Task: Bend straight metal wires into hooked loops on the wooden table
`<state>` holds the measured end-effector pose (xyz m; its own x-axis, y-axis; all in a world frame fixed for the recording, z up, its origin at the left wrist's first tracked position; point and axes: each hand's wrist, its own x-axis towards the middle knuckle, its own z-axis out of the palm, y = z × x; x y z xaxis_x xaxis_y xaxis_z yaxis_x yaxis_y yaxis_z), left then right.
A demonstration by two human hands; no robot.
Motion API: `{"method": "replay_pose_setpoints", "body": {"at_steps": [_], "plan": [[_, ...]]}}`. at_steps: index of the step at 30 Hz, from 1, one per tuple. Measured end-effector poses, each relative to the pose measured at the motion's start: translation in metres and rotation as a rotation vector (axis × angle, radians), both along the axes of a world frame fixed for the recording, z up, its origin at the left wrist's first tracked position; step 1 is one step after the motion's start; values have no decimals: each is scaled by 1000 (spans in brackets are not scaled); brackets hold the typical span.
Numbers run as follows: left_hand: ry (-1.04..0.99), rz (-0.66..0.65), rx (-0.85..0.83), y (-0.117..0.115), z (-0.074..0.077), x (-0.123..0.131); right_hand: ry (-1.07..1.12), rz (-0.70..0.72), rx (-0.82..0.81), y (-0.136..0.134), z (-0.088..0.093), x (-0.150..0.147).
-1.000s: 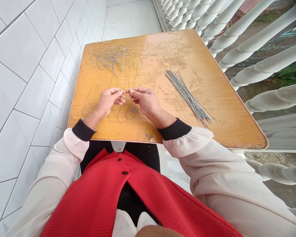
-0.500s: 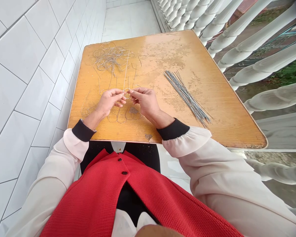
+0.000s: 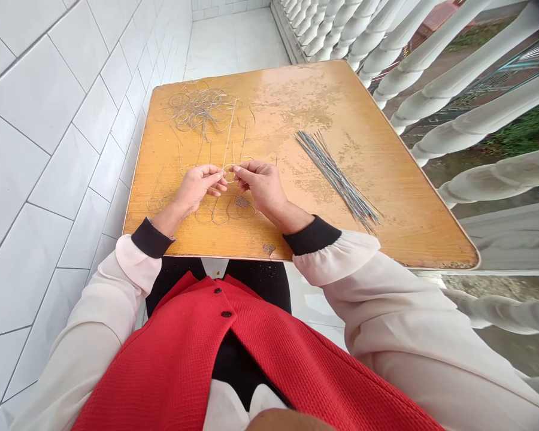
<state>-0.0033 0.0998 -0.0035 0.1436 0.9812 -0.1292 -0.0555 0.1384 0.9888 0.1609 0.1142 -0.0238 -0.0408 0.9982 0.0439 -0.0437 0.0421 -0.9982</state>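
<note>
Red waffle-knit vest, dark round buttons, sheer cream sleeves, black cuffs, black garment beneath

On the wooden table I count one tangle of thin wire and one bundle of straight metal wires, but the wires inside it are too many for counting. Two hands hold one small wire loop between them. The person wears one red vest with two black buttons, and two black cuffs show at the wrists.

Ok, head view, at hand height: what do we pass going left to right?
tiled wall, left hand, right hand, wire bundle, white balusters
</note>
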Motion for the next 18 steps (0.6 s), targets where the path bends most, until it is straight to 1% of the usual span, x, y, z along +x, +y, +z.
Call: {"method": "replay_pose_setpoints", "body": {"at_steps": [5,11,15,18], "plan": [[21,5,-20,-1,2,1,-31,-9,30,3,-4,0],[51,-8,-16,-3,4,5,-137,-54,128,6,-5,1],[57,18,-2,-2,3,7,-198,-103,153,7,-7,1],[57,4,-7,-1,1,7,-205,-100,173,8,-8,0]]}}
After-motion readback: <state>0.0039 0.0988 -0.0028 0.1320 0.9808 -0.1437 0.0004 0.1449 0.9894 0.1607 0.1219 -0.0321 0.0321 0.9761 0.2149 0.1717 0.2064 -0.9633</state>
